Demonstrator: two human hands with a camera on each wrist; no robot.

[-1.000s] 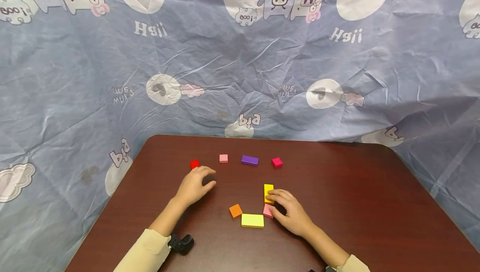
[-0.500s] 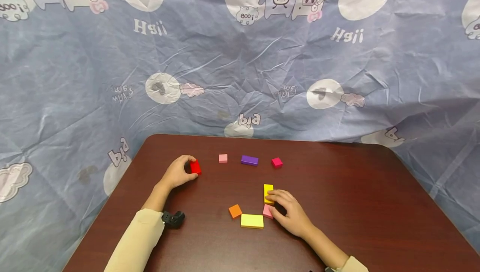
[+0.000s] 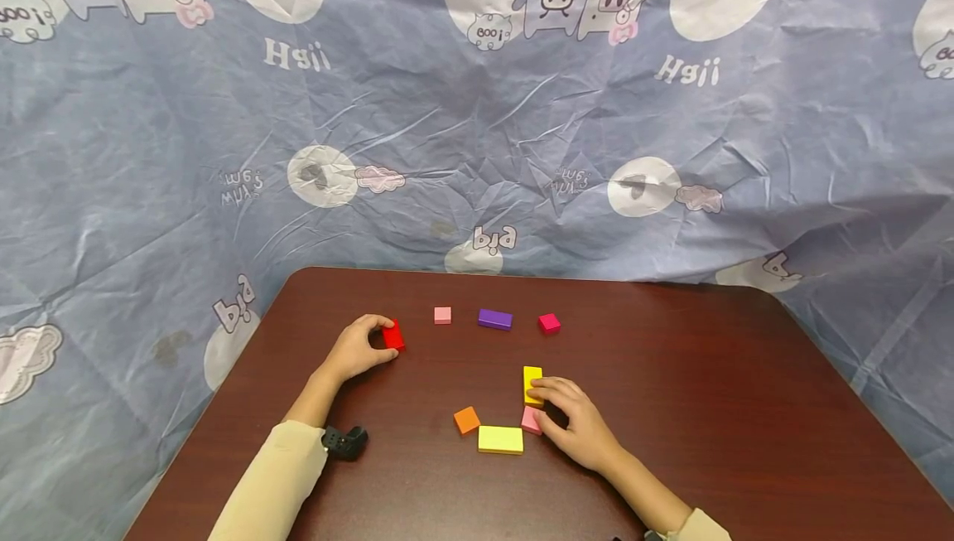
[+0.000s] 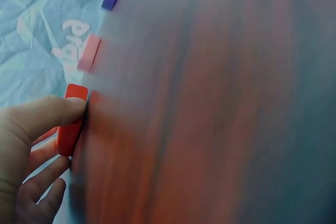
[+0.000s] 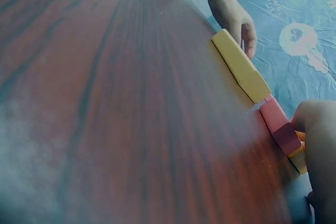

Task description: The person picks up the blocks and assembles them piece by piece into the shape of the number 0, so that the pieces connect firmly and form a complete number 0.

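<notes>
On the left of the table, my left hand (image 3: 356,350) pinches a red block (image 3: 393,335) between thumb and fingers. The left wrist view shows the thumb pressed along one side of this red block (image 4: 72,119). My right hand (image 3: 577,425) rests with relaxed, bent fingers on a yellow block (image 3: 532,384). Its thumb touches a small pink block (image 3: 531,419) just nearer than the yellow one. Beside the pink block lies a long light yellow block (image 3: 500,440), and an orange block (image 3: 466,420) sits near its far left corner.
Along the back of the dark wooden table (image 3: 708,408) stand another small pink block (image 3: 443,316), a purple block (image 3: 495,320) and a crimson block (image 3: 549,324). A printed blue cloth (image 3: 477,127) hangs behind the table's far edge.
My left hand has moved left to the red block and taken hold of it; the block has since shifted slightly right and nearer. The right hand has stayed in place.
</notes>
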